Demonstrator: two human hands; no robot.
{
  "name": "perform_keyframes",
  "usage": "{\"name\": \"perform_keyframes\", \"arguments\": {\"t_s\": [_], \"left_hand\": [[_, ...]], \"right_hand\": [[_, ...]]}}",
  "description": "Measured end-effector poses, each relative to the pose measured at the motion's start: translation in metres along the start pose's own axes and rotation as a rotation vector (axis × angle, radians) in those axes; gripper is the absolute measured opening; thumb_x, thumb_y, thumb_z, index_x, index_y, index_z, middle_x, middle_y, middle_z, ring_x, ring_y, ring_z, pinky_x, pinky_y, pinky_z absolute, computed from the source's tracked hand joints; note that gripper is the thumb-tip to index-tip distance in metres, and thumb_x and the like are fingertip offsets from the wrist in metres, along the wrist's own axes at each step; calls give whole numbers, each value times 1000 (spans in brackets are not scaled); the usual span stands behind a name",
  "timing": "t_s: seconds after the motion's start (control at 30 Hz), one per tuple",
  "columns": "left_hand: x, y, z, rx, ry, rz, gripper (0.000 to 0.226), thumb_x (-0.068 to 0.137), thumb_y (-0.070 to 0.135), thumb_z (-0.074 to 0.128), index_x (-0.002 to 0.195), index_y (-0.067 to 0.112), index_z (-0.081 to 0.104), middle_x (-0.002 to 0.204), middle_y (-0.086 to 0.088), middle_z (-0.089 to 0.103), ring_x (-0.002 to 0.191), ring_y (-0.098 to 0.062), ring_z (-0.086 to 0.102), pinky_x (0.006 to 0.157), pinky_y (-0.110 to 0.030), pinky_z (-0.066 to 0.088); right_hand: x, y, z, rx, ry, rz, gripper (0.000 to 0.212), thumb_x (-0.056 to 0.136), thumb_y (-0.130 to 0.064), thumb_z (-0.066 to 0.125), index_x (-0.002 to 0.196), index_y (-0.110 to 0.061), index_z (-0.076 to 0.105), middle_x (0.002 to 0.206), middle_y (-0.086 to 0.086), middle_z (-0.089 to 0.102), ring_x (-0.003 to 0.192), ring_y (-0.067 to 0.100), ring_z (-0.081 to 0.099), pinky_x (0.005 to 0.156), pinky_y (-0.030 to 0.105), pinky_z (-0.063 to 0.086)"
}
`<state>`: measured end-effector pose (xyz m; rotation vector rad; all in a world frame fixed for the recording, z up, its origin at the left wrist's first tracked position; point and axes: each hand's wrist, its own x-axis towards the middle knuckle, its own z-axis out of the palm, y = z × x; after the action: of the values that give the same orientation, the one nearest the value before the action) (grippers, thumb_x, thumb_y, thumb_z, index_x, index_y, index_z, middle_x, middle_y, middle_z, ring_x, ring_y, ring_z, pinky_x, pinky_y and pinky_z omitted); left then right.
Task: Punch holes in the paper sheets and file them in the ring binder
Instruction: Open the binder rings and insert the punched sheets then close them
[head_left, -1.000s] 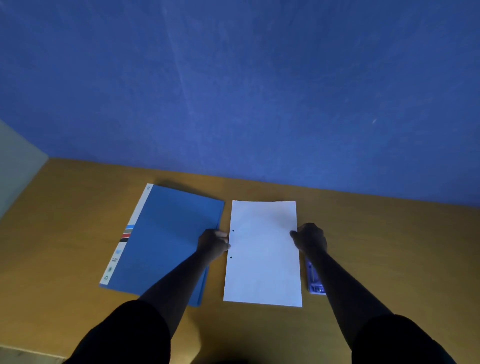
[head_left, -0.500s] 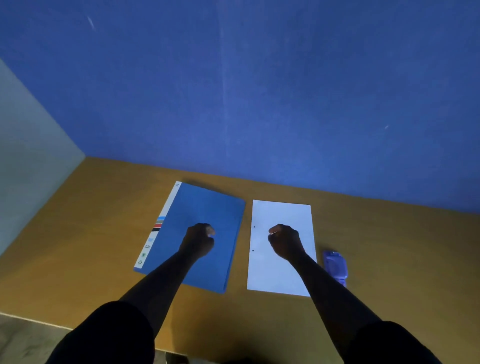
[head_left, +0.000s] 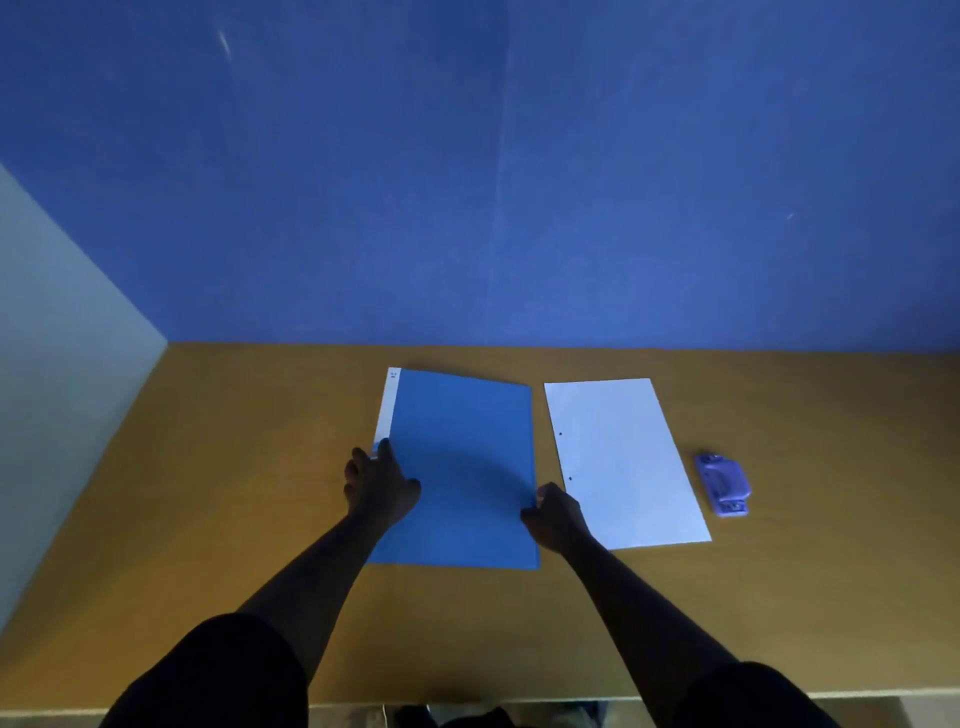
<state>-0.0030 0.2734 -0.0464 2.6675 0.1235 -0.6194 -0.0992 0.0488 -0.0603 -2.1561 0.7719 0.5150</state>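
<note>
A closed blue ring binder (head_left: 462, 457) with a white spine strip lies flat on the wooden table (head_left: 260, 519). My left hand (head_left: 379, 483) rests on its left edge, fingers spread over the spine. At the binder's right edge, near the lower corner, my right hand (head_left: 556, 514) has its fingers curled on the cover. A white paper sheet (head_left: 623, 462) with two punched holes along its left side lies just right of the binder. A small purple hole punch (head_left: 723, 484) sits to the right of the sheet.
A blue wall (head_left: 519, 182) runs along the table's far edge, and a pale wall (head_left: 57, 364) stands at the left. The table's front edge is close to my body.
Both hands left the paper sheet and moved left to the binder. The left hand went to the spine edge, the right hand to the binder's right edge. The view shifted left.
</note>
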Motion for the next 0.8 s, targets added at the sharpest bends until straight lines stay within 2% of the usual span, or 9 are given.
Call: {"name": "perform_keyframes", "arguments": {"t_s": [0.13,0.17,0.23,0.27,0.33,0.4,0.47,0.63,0.8], "left_hand": [[5,-8,4,-176,-86,-26,81,80,30,65,145,15,20,135,-19,36,121,-40,41,86,-42,46],[5,-8,5,-197,-89,-26,79,80,30,66,144,14,22,134,-19,37,120,-40,42,82,-40,46],[4,-6,7,-205,-85,-26,81,80,29,66,145,12,21,135,-19,37,120,-39,43,75,-37,44],[4,-4,7,-209,-84,-28,83,80,28,67,146,11,20,135,-20,37,120,-39,43,71,-34,43],[2,1,8,-244,-87,-44,83,79,25,69,145,10,21,134,-19,38,118,-38,45,60,-27,41],[1,4,8,-300,-100,-58,82,77,24,70,142,11,23,130,-18,40,114,-37,47,62,-33,47],[-1,9,10,-342,-123,-70,82,75,25,71,141,10,23,129,-17,40,113,-36,49,71,-39,51],[-13,27,21,-405,-142,-63,82,72,22,73,137,8,26,128,-15,41,112,-33,50,79,-43,56],[-24,46,34,-415,-151,-34,81,67,21,73,134,9,29,123,-13,46,107,-31,53,76,-42,58]], "right_hand": [[-3,-1,4,127,40,91,44,84,-16,61,125,-4,51,114,12,63,91,23,62,65,26,49],[-4,-2,4,170,45,111,37,82,-16,62,117,-8,56,106,10,64,84,20,60,60,24,45],[-5,-2,2,227,62,143,7,78,-15,62,82,-12,58,79,5,58,65,17,51,57,24,37],[-5,-1,1,261,69,154,12,76,-15,62,68,-12,54,70,4,54,60,17,47,58,26,36],[-3,4,-3,306,88,160,21,76,-14,63,60,-10,51,64,6,52,59,19,46,59,30,35],[-5,8,-9,319,105,148,17,78,-13,63,66,-1,58,71,17,60,65,21,51,61,31,38],[-8,11,-18,307,153,134,17,79,-12,62,81,4,68,90,20,71,73,23,59,66,30,43],[-14,19,-44,211,242,106,14,83,-12,60,93,-13,70,110,6,71,102,25,65,90,34,53],[-13,34,-63,182,303,101,24,83,-10,56,99,-9,73,109,4,71,101,24,65,82,28,50]]}}
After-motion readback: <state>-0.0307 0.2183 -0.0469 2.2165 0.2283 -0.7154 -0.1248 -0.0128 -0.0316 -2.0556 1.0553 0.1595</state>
